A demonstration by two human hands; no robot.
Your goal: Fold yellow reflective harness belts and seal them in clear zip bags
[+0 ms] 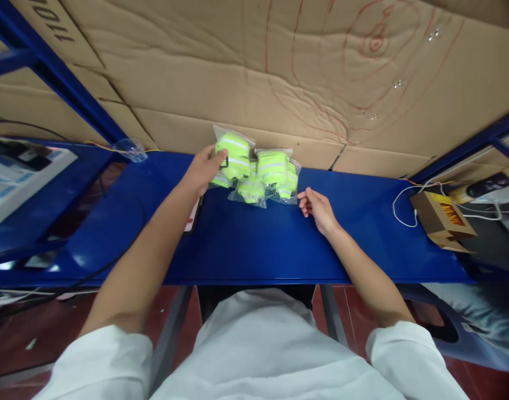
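Note:
Several clear plastic bags of neon yellow-green fabric with grey reflective stripes (271,172) lie piled at the back of a blue table (258,239), against a cardboard wall. My left hand (204,169) is closed on the leftmost bag (233,153), thumb on top, holding it upright. To the right of the pile rests my right hand (316,208) on the table, fingers loosely curled, holding nothing, its fingertips a short way from the nearest bag.
A small open cardboard box (443,219) with white cables (404,208) sits at the right end. A white device (16,172) stands on a blue shelf at left. A card or tablet (192,219) lies under my left forearm. A clear cup (131,149) sits at back left.

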